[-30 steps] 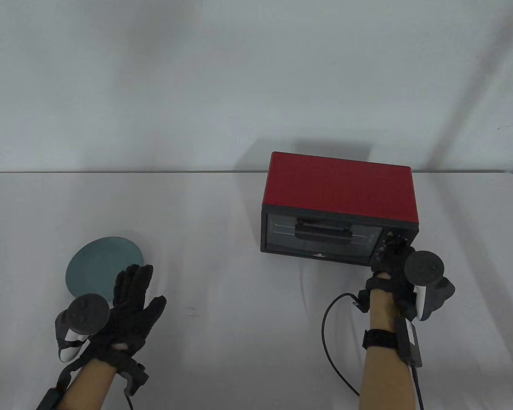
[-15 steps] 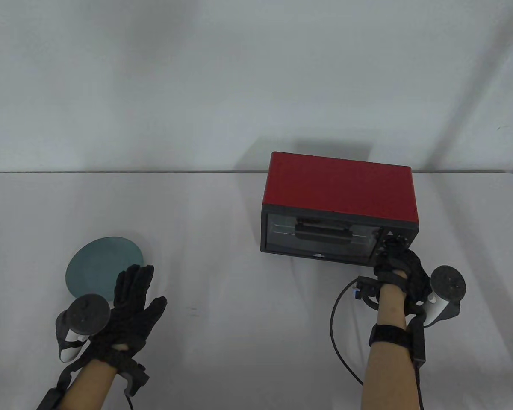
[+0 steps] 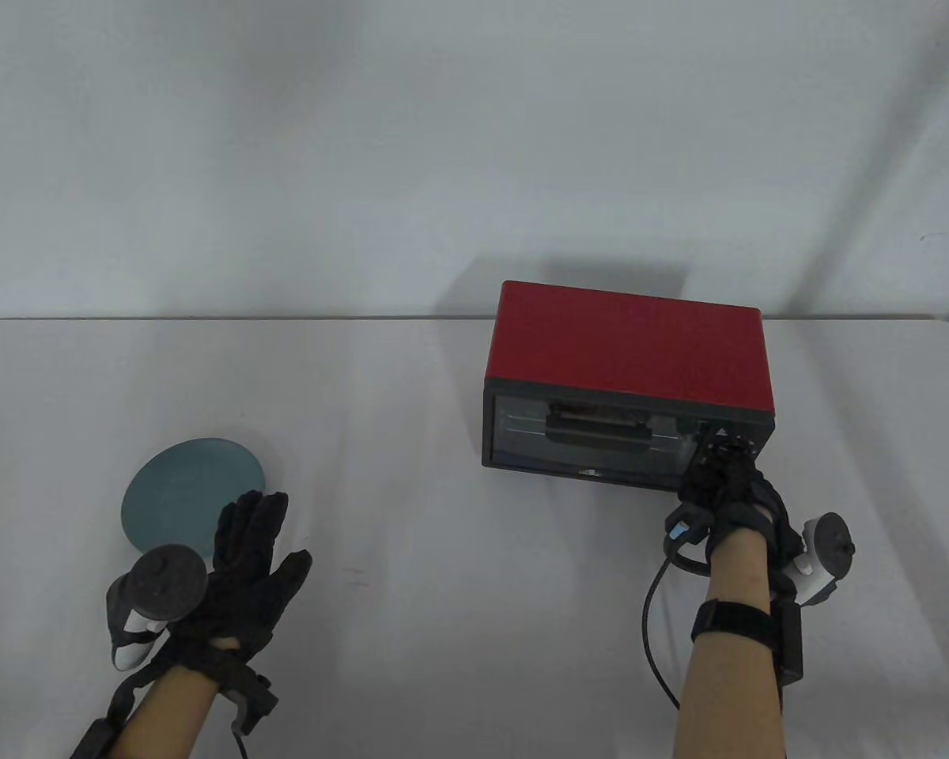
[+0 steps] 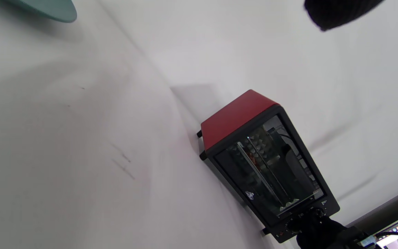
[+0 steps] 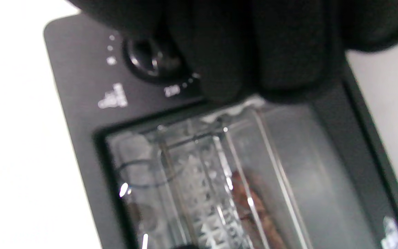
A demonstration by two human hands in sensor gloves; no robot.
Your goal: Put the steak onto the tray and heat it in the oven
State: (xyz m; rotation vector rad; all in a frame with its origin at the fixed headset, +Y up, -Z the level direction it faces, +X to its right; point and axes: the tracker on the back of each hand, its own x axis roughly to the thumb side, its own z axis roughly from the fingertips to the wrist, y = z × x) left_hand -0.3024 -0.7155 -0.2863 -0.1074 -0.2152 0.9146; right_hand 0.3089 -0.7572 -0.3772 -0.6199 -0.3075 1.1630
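Right hand (image 3: pixel 731 494) at lower right, fingers curled on a knob of the red oven (image 3: pixel 629 360). Door closed, steak (image 5: pixel 250 207) inside on rack. Left hand (image 3: pixel 241 565) flat, fingers straight, empty, beside teal plate (image 3: pixel 186 490), lower left on desk (image 3: pixel 411 506).

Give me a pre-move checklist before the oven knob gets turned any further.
1. Oven door closed: ok, glass flush with the front.
2. Steak inside: ok, brown piece behind the glass in the right wrist view.
3. Right hand on a control knob: ok; which knob, cannot tell.
4. Dial setting: cannot tell, fingers cover it, markings blurred.
5. Left hand out of the way: ok, fingers straight, beside the plate.
6. Heating on: cannot tell.
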